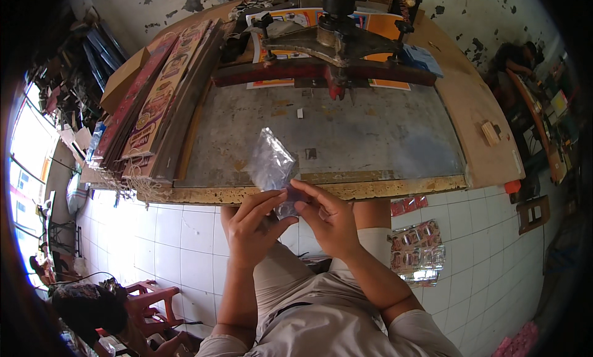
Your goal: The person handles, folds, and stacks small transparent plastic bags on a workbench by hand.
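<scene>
The fingers of the left hand (250, 233) and right hand (335, 224) pinched the lower end of a clear, shiny plastic bag (272, 162), slanting toward eleven o'clock across a worn, grey, rectangular tabletop (370, 134); a dark-red metal bar (265, 73) crossed at twelve.

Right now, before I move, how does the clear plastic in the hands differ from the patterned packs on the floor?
The clear plastic is see-through with no print I can make out; the patterned packs are printed in several colours. The clear plastic is held up between the left hand and right hand; the patterned packs lie on the tiled floor. Both look glossy.
</scene>
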`<state>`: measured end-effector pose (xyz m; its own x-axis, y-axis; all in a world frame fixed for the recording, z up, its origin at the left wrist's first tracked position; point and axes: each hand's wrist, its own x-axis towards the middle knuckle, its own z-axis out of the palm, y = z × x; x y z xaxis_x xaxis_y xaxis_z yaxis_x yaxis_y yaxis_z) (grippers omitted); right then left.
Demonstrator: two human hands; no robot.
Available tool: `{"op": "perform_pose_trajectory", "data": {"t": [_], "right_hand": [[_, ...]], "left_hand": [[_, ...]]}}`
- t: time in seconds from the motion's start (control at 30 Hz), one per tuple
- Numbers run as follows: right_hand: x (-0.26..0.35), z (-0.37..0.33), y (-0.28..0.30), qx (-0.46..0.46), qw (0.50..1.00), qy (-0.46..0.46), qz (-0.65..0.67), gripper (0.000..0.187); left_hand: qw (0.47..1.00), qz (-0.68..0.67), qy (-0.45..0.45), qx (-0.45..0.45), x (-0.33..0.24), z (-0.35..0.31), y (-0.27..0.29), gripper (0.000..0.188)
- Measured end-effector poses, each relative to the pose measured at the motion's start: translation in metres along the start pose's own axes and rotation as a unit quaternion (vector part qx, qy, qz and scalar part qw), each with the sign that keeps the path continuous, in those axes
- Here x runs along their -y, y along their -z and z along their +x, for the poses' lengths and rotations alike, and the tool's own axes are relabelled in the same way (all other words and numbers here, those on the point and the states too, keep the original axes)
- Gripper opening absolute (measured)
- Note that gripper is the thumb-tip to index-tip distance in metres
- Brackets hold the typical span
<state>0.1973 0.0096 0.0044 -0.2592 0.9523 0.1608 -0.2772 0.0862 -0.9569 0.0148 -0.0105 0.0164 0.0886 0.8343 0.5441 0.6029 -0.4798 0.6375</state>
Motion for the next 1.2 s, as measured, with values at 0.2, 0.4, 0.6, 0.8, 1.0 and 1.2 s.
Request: {"op": "perform_pose_trajectory", "data": {"t": [0.2, 0.4, 0.6, 0.8, 1.0, 1.2], "right_hand": [[-0.006, 0.005, 0.005, -0.095, 0.995, 0.014, -0.013, 0.037], [0.000, 0.004, 0.020, -0.114, 0.990, -0.003, 0.085, 0.039], [0.017, -0.018, 0.047, -0.116, 0.991, -0.017, 0.071, 0.047], [0.025, -0.043, 0.050, -0.138, 0.990, 0.028, 0.030, 0.042], [0.043, -0.062, 0.037, -0.020, 0.994, 0.105, -0.026, 0.041], [0.060, -0.059, 0.039, 0.048, 0.984, 0.153, -0.073, 0.045]], "left_hand": [[0.992, 0.103, -0.066, -0.025, -0.021, 0.013, -0.005, 0.052], [0.994, 0.111, -0.020, -0.003, 0.011, 0.013, -0.004, 0.045], [0.977, 0.208, -0.006, -0.037, 0.043, 0.021, 0.004, 0.028], [0.997, 0.031, -0.055, -0.048, -0.023, 0.013, -0.010, 0.033], [0.967, -0.234, 0.008, 0.106, -0.064, 0.017, -0.021, 0.031], [0.907, -0.381, 0.127, 0.126, -0.073, 0.007, -0.021, 0.026]]}}
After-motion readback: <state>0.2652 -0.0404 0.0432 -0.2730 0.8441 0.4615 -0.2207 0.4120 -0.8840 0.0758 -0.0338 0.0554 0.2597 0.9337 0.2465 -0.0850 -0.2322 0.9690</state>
